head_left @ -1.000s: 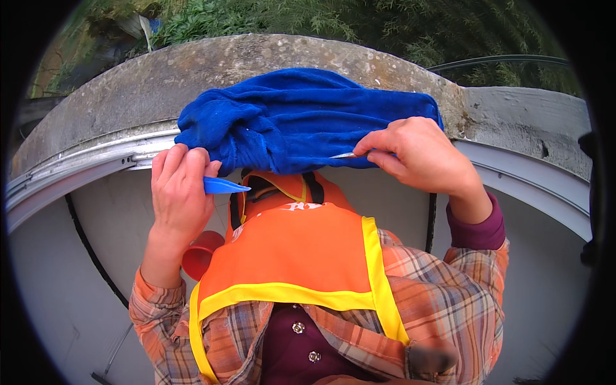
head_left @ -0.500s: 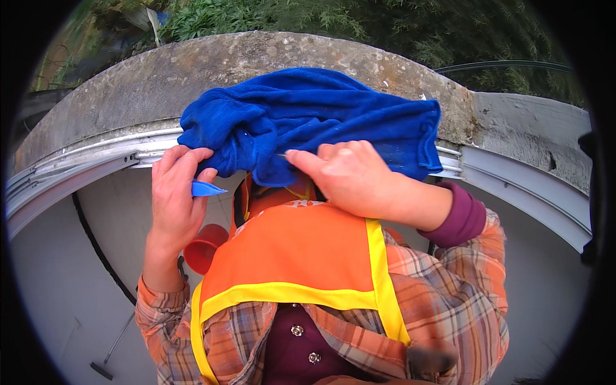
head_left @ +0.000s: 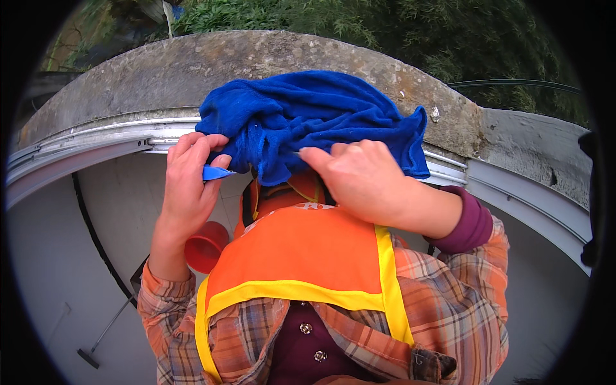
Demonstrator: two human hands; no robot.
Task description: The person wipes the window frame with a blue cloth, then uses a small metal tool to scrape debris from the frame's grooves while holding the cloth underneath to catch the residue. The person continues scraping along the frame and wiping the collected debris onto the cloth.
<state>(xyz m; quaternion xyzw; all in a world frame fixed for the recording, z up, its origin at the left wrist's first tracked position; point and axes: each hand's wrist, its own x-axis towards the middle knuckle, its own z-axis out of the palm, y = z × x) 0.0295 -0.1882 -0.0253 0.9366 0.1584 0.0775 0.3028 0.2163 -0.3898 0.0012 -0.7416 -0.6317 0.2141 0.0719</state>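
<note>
A bunched blue cloth (head_left: 321,106) lies over the white window track (head_left: 170,133) and the concrete ledge behind it. My left hand (head_left: 192,167) is closed at the cloth's left end, its fingertips against the fabric. A flat, pointed blue piece (head_left: 216,172) sticks out from under the thumb of that hand; its other end is hidden. Against the near edge of the cloth, my right hand (head_left: 362,176) is closed, fingers curled under and thumb pointing left. A small greyish tip shows by that thumb, too small to name. Fabric and knuckles hide what the right fingers grip.
Beyond the track runs a weathered concrete ledge (head_left: 256,54), with green shrubs (head_left: 436,32) behind. Below, a red bucket-like container (head_left: 206,247) stands beside my orange apron (head_left: 298,256). A long-handled squeegee or broom (head_left: 90,357) lies at the lower left.
The cloth has been drawn together, its left end shifting right and its right end left. My left hand has moved right and slightly up with the blue piece; my right hand has barely shifted.
</note>
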